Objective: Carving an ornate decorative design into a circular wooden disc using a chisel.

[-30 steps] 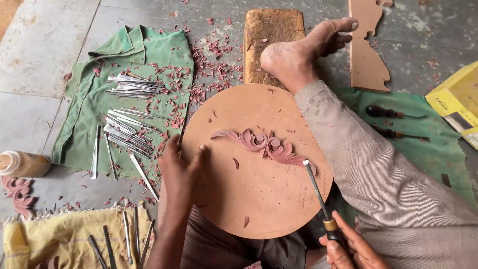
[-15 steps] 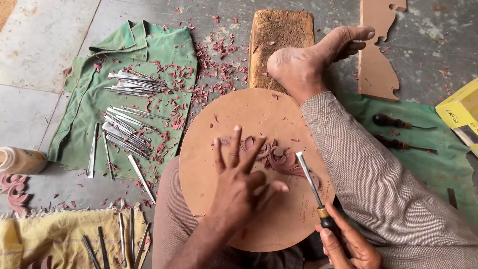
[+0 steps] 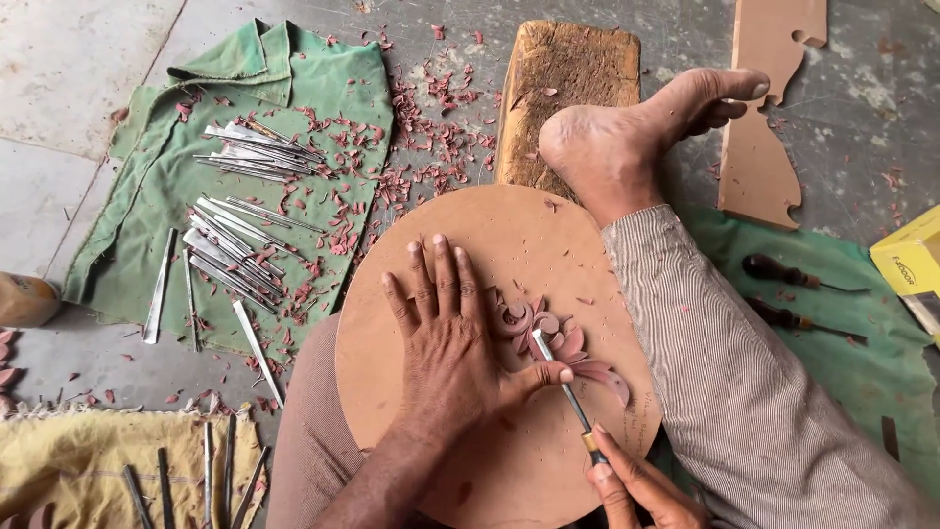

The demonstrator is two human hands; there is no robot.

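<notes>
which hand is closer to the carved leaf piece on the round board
Left. The left hand lies flat on the round board, its thumb beside the carved leaf piece. The right hand sits lower, gripping the chisel.

Under the left hand's fingers (image 3: 436, 284) lies a round wooden board (image 3: 470, 245), matt and smooth, pale reddish-brown, with a rougher, darker relief carving (image 3: 548, 333) just right of them. The chisel (image 3: 563, 387) in the right hand (image 3: 636, 485) has a dull grey metal blade and a brass-coloured ferrule. Beyond the fingers sits a coarse, splintery wooden block (image 3: 568, 69); to their left, bare shiny metal gouges (image 3: 235, 245) lie on creased green cloth (image 3: 147, 196) strewn with curled wood shavings (image 3: 431, 108) on the rough grey floor (image 3: 59, 59).
</notes>
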